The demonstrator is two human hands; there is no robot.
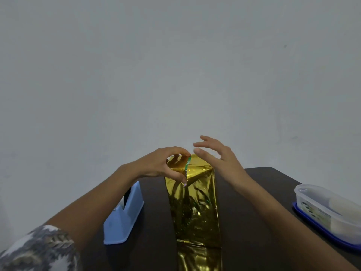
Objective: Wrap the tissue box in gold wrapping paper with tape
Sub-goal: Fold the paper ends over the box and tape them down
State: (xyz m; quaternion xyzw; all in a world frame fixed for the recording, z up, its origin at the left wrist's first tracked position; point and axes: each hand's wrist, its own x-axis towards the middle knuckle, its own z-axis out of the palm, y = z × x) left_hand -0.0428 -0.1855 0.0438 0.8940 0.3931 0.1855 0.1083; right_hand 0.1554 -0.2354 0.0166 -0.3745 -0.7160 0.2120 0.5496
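Gold-wrapped tissue box (195,204) standing on end; left hand (162,166) pinching tape strip (188,165) over its top fold, right hand (216,156) spread just beside.

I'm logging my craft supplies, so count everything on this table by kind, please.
Gold-wrapped box: 1
Tape strip, stuck on the box's top: 1
Blue tape dispenser: 1
Clear plastic container, blue base: 1
Total: 4
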